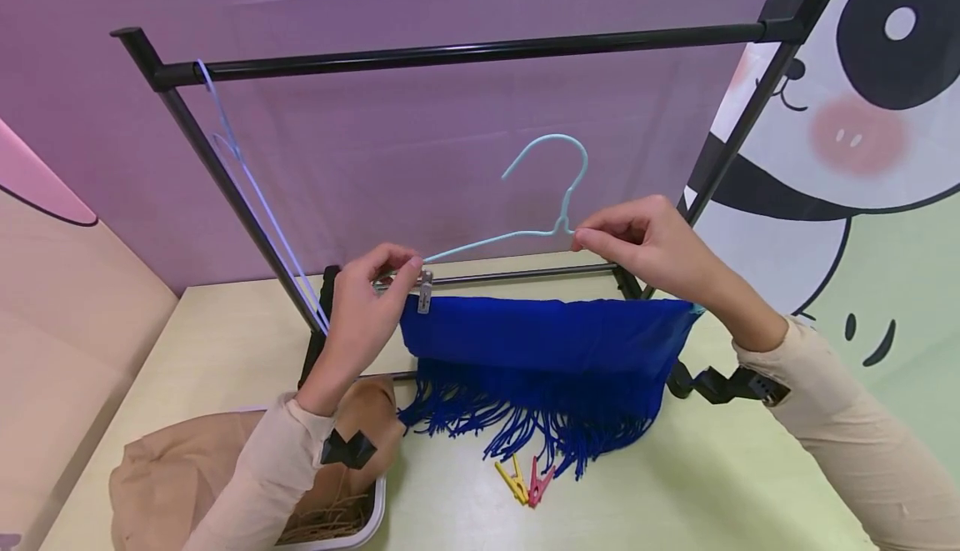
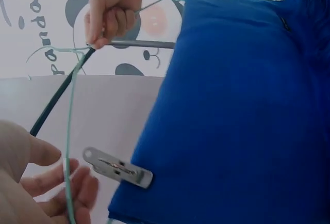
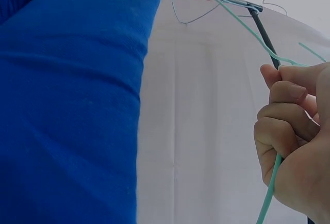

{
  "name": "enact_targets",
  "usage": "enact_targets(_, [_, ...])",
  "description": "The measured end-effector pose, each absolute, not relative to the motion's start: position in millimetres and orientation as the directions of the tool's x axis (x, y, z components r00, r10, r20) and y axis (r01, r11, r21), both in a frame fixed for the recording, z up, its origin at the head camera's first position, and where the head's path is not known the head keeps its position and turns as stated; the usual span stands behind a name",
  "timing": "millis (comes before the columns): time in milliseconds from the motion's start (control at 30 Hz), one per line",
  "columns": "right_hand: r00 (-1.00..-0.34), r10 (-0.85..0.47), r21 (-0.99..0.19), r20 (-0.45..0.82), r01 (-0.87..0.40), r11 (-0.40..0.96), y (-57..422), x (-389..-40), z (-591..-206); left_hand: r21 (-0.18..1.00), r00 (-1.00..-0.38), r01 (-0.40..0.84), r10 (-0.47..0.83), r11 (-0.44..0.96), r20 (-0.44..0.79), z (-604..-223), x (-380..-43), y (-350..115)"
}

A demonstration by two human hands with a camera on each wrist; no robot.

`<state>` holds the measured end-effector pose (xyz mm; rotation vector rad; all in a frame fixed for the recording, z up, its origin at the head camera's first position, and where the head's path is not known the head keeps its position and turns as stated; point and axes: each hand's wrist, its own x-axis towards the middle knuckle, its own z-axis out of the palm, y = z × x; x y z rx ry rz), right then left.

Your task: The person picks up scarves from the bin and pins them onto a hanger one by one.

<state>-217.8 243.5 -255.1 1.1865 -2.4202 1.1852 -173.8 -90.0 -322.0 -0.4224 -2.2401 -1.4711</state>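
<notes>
A folded blue fringed scarf (image 1: pixel 547 334) hangs below a light teal wire hanger (image 1: pixel 491 241), whose hook points up. A metal clip (image 1: pixel 425 293) grips the scarf's top left corner; in the left wrist view the same clip (image 2: pixel 118 168) lies across the cloth edge. My left hand (image 1: pixel 367 305) holds the hanger's left arm, its fingers loosely curled around the wire in the left wrist view. Close to the hook's neck, my right hand (image 1: pixel 648 247) pinches the wire, with fingers folded in. The scarf's right corner is partly behind my right wrist.
A black rack (image 1: pixel 450 55) stands behind, with a lilac hanger (image 1: pixel 258 192) on its bar at the left. One yellow clothespin (image 1: pixel 513 483) and one red clothespin (image 1: pixel 537 484) lie on the table. At lower left is a white bin (image 1: pixel 375 513) with brown cloth (image 1: pixel 176 472).
</notes>
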Motion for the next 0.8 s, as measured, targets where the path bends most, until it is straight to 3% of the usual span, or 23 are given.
enact_targets(300, [-0.671, -0.577, -0.598, 0.465, -0.719, 0.354, 245, -220, -257, 0.737, -0.813, 0.533, 0.008, 0.415, 0.583, -317, -161, -87])
enact_targets(533, [-0.677, -0.573, -0.606, 0.462, -0.713, 0.353, 246, -218, -257, 0.712, -0.744, 0.655, 0.049, 0.254, 0.667, -308, -141, -87])
enact_targets(800, [-0.695, -0.557, -0.648, 0.455, -0.687, 0.328, 251, -220, -261, 0.661, -0.653, 0.728, -0.11, 0.182, 0.749, -301, -125, -106])
